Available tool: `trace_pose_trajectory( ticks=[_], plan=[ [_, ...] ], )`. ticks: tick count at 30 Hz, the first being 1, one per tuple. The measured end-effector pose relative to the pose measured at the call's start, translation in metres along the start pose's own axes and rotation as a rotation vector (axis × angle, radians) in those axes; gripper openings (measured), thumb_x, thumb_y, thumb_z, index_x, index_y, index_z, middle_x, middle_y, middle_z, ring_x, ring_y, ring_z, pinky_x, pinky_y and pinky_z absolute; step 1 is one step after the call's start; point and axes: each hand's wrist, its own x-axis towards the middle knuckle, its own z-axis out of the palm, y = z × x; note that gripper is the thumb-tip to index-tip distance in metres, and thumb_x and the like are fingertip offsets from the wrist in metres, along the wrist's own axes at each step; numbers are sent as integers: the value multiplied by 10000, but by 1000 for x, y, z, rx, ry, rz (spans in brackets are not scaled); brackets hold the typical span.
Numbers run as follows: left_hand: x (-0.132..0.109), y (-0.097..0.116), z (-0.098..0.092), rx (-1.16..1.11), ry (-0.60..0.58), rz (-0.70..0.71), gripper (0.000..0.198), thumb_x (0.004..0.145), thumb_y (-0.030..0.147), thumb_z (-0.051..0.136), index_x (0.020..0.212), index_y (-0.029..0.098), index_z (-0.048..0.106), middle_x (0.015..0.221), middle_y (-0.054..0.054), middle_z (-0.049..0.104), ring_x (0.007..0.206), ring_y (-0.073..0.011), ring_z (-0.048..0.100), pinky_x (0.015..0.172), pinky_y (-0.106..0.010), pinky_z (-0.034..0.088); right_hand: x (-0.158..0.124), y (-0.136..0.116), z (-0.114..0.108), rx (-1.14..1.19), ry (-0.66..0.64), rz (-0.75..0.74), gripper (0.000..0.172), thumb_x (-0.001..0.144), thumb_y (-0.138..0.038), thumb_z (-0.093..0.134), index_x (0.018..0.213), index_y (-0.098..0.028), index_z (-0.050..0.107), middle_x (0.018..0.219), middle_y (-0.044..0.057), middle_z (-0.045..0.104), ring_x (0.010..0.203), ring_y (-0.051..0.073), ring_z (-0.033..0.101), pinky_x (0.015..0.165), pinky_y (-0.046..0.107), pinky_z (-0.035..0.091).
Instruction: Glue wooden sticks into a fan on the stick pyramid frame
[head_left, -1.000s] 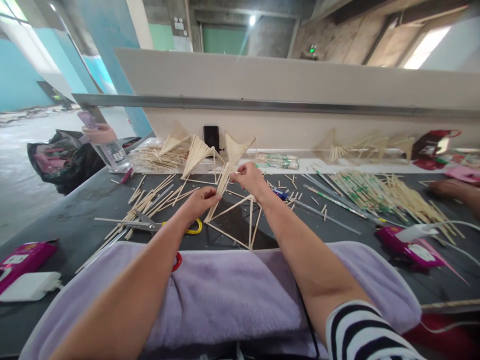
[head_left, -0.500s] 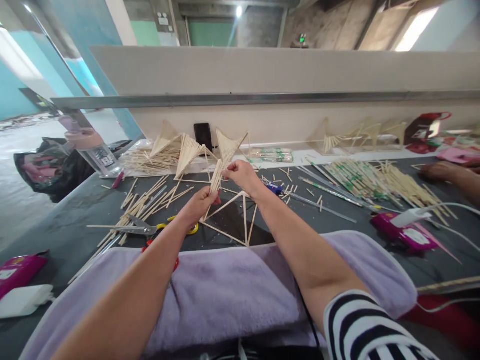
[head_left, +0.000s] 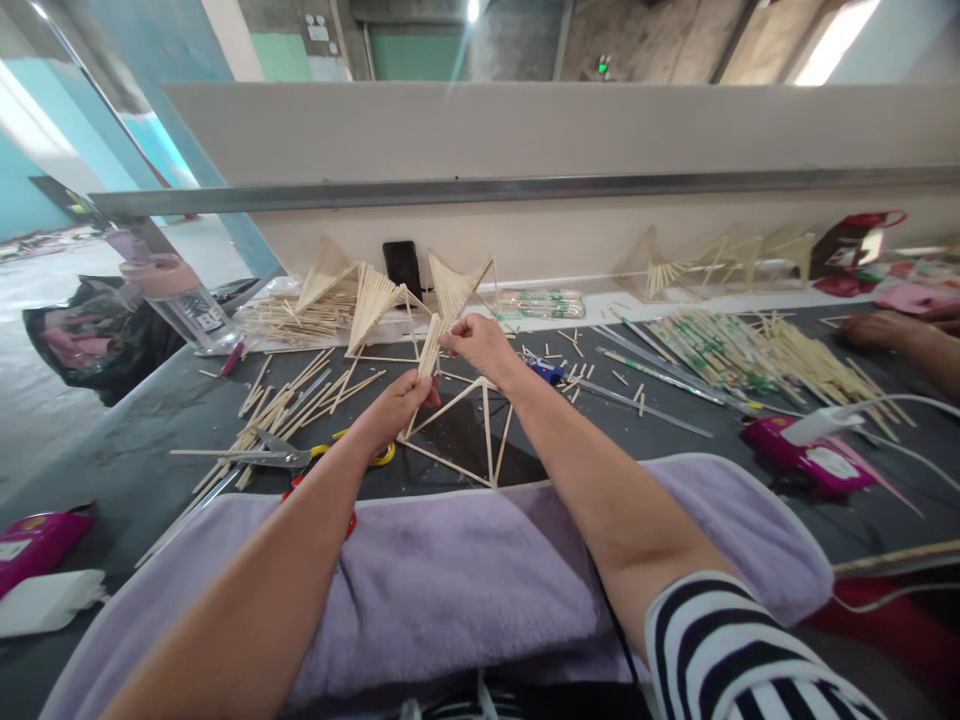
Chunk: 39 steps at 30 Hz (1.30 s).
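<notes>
A narrow, fan-like bunch of pale wooden sticks [head_left: 428, 345] stands upright in my left hand [head_left: 407, 400], whose thumb and fingers are closed round its lower part. My right hand [head_left: 481, 348] is pinched at the right edge of the bunch, near its top; whatever lies between those fingertips is hidden. Below and between my forearms, an open triangular frame of sticks [head_left: 450, 464] rests on the dark table [head_left: 540, 530]. It is partly hidden by my hands, and I cannot tell if the bunch is joined to it. Yellow-handled scissors [head_left: 289, 457] lie beside my left forearm.
Loose sticks [head_left: 300, 400] lie to the left, and green-wrapped sticks [head_left: 720, 355] to the right. Finished-looking stick fans [head_left: 375, 305] stand at the back. A blue tool [head_left: 546, 371] lies beyond my right wrist. A lilac towel [head_left: 465, 570] covers the front edge. Another person's hand [head_left: 874, 333] rests far right.
The view has shifted very slightly. Both hands stay on the stick bunch in nearly the same pose, with no other clear change.
</notes>
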Motion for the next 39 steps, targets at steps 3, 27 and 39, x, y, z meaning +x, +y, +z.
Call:
trace_pose_trajectory(
  ticks=[3,27,39],
  plan=[
    [-2,2,-6,-60,-43,-39,417,827,524,430,971,167,592,810,-32,606,755,-150,538,701,-259,426,0,1,0,12,-1,5,246,700,-406,650,711,-189,534,600,-4,636,609,138,597,611,265,425],
    [-11,2,-33,-183,-382,-211,399,762,370,592,1096,159,533,874,-41,624,787,-160,630,700,-271,457,0,3,1,104,-11,17,243,678,-374,674,695,-182,526,566,-2,619,554,134,583,578,263,412],
    [-14,5,-51,-173,-577,-242,578,596,85,681,1148,202,555,967,-25,644,929,-171,584,823,-304,432,-1,0,-1,62,-14,24,240,678,-366,681,700,-173,539,574,1,624,574,136,584,582,262,409]
  ],
)
